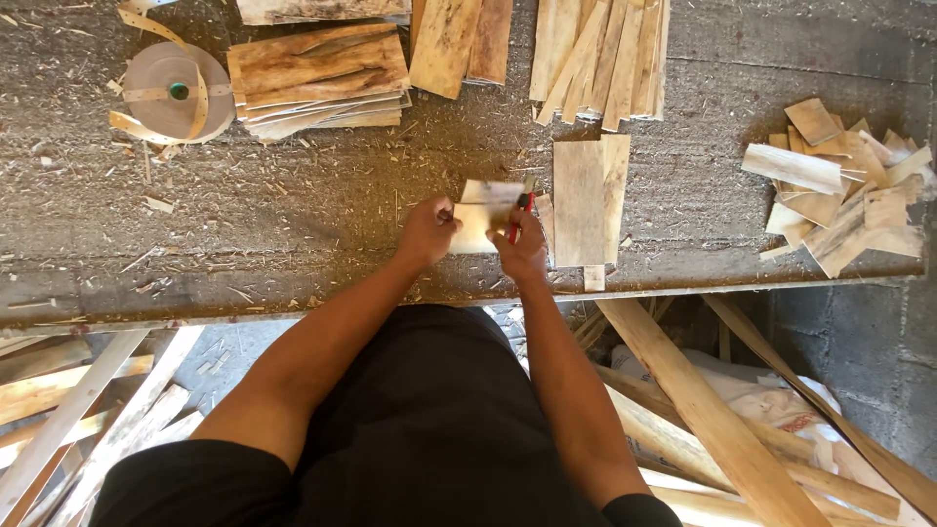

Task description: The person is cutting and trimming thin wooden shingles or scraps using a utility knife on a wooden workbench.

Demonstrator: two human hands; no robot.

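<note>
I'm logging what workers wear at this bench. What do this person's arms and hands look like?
Both arms are bare from short black sleeves down. The left hand and right hand wear no gloves, and no watch or rings show. The top is plain black.

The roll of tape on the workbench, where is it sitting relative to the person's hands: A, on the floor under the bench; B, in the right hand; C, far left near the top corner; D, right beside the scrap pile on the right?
C: the roll of tape lies at the bench's upper left, beside a stack of veneer sheets, well away from the left hand and right hand.
</note>
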